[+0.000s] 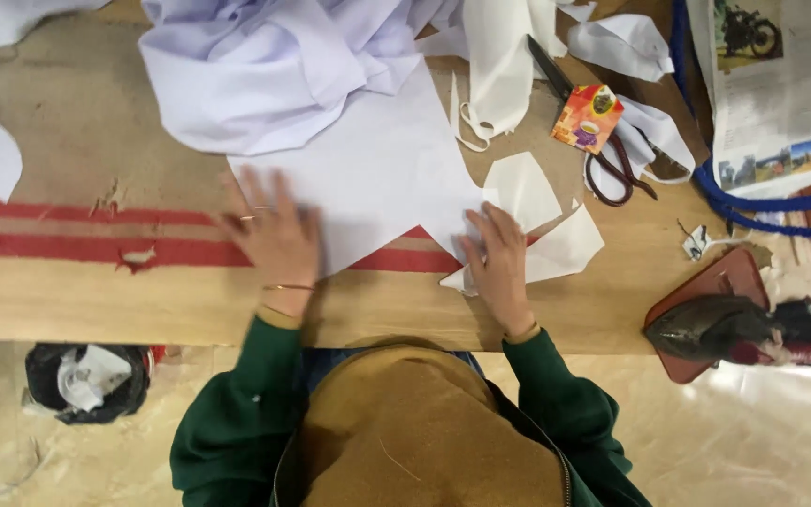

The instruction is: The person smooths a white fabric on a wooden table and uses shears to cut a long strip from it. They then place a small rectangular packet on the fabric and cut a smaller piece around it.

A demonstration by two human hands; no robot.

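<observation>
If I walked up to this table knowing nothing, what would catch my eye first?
Probably the two hands pressed flat at the table's near edge: the left hand on a large white fabric piece, the right hand on smaller white cut pieces. Next, the red stripes across the wooden table, then the dark scissors at the far right and the iron at the right edge.

Open wood at the left, clutter at the top and right

Bare table [77,122] lies open left of the left hand [274,235]. A cloth pile [274,66] blocks the upper middle; scissors [593,141], a blue cord [762,202] and an iron [734,329] crowd the right. White paper pieces [537,216] hem the right hand [499,263].
</observation>
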